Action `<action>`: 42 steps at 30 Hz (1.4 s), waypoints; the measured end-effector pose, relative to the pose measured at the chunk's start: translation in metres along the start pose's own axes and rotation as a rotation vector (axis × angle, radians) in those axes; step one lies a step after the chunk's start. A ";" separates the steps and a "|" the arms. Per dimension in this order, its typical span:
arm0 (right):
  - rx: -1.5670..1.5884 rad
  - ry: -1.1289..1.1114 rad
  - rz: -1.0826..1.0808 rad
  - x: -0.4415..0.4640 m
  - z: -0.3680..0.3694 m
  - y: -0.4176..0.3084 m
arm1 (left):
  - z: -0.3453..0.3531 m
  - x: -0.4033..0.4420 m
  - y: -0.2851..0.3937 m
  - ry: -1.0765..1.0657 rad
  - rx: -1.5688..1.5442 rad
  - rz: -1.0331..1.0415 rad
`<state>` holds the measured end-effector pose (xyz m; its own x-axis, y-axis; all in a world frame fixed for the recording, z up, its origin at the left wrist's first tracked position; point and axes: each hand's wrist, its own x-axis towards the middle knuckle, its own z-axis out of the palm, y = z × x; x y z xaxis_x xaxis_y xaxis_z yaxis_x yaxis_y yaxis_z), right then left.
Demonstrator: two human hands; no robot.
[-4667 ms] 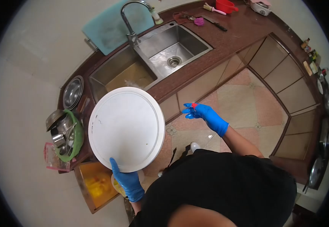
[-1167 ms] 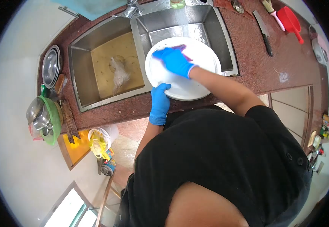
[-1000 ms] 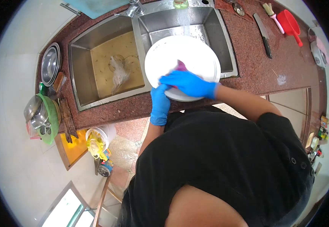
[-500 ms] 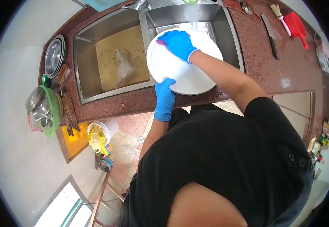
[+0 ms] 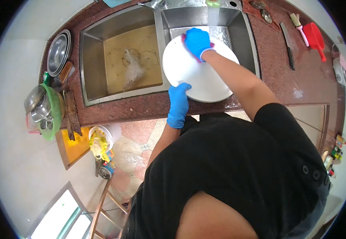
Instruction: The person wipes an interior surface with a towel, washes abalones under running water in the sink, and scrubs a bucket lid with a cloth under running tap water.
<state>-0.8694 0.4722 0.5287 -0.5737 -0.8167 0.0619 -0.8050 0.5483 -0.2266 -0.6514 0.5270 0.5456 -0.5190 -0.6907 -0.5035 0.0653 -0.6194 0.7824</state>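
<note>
A round white cutting board (image 5: 210, 81) lies tilted across the front rim of the right sink basin (image 5: 242, 44). My left hand (image 5: 179, 97), in a blue glove, grips its lower left edge with the thumb on top. On the board's upper part, my blue-gloved right hand (image 5: 198, 42) presses down a pink cloth (image 5: 200, 59), which shows only around the fingers and palm. Water runs from the faucet with a green end (image 5: 212, 3) into the basin just behind the board.
Murky water and a whitish, net-like clump (image 5: 133, 69) are in the left basin (image 5: 95, 67). To the right lie a knife (image 5: 287, 46), a brush (image 5: 299, 28) and a red scoop (image 5: 313, 36). Metal bowls (image 5: 58, 53) and a green basket (image 5: 55, 113) stand on the left.
My right hand has moved rightward over the board with the pink cloth, showing more of the cloth. My left hand keeps its grip on the edge. The whole view has shifted slightly.
</note>
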 end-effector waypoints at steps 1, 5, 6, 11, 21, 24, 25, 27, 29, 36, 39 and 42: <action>0.008 -0.055 0.050 0.002 -0.002 0.011 | 0.000 0.001 0.000 -0.002 0.006 -0.006; 0.052 0.057 0.098 -0.012 0.009 -0.017 | 0.001 0.004 0.002 -0.010 0.056 -0.060; 0.063 0.080 -0.010 -0.019 0.002 -0.033 | -0.001 0.005 0.004 -0.031 0.094 -0.123; 0.349 0.168 -0.401 -0.065 0.005 -0.044 | 0.005 0.001 0.011 -0.016 0.003 -0.138; 0.266 0.105 -0.512 -0.054 -0.033 -0.012 | 0.001 -0.006 0.010 -0.015 -0.011 -0.057; 0.280 -0.096 0.076 -0.053 -0.033 -0.010 | 0.000 -0.007 0.008 -0.047 -0.026 -0.022; 0.282 -0.097 0.073 -0.044 -0.024 -0.013 | -0.001 -0.006 0.008 -0.045 -0.026 -0.021; 0.589 -0.080 0.274 -0.028 -0.009 -0.023 | -0.004 -0.003 0.009 -0.083 0.047 -0.048; 0.644 -0.146 0.225 -0.027 -0.021 -0.038 | 0.001 -0.005 0.022 -0.077 0.088 -0.115; 0.517 0.080 -0.368 -0.070 -0.025 -0.063 | -0.003 0.003 0.016 -0.090 0.067 -0.199; 0.446 0.171 -0.380 -0.067 -0.025 -0.062 | -0.004 0.003 0.018 -0.091 0.117 -0.196; 0.404 0.241 -0.307 -0.043 -0.011 -0.053 | -0.009 0.006 0.017 -0.090 0.110 -0.188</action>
<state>-0.8037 0.4800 0.5490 -0.3786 -0.8379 0.3932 -0.8459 0.1408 -0.5145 -0.6455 0.5086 0.5524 -0.5878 -0.5280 -0.6130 -0.1303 -0.6860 0.7159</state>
